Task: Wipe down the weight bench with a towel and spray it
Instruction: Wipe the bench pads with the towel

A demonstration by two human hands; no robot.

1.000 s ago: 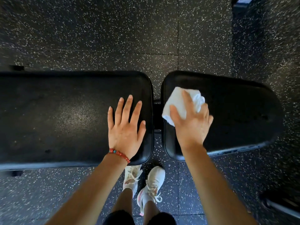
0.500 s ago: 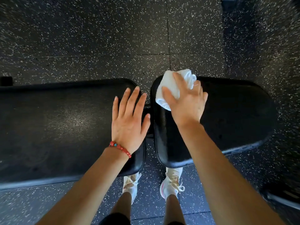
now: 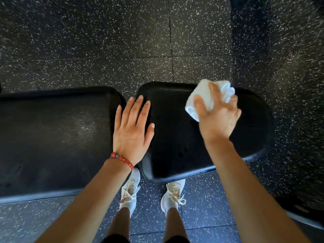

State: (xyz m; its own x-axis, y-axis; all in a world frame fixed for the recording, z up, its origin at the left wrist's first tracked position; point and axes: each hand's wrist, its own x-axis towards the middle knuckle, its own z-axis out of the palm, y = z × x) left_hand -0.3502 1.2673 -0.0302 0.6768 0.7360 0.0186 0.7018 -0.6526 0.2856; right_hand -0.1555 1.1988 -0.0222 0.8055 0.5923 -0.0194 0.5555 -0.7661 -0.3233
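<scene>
Two white sneakers (image 3: 130, 192) are standing on the speckled black rubber floor (image 3: 105, 41) right under the padded black vinyl weight bench (image 3: 52, 137). Left hand (image 3: 132, 130) is lying flat with fingers spread across the gap between the pads, just bracing. Right hand (image 3: 219, 116) is gripping the bunched white towel (image 3: 201, 95) and pressing it on the smaller pad's far edge. Wiping looks well underway to me; no spray bottle showing, so can't tell about that part.

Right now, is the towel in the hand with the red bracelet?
No. The white towel is gripped by the right hand, while the left hand, wearing the red bracelet, lies flat on the bench.
</scene>
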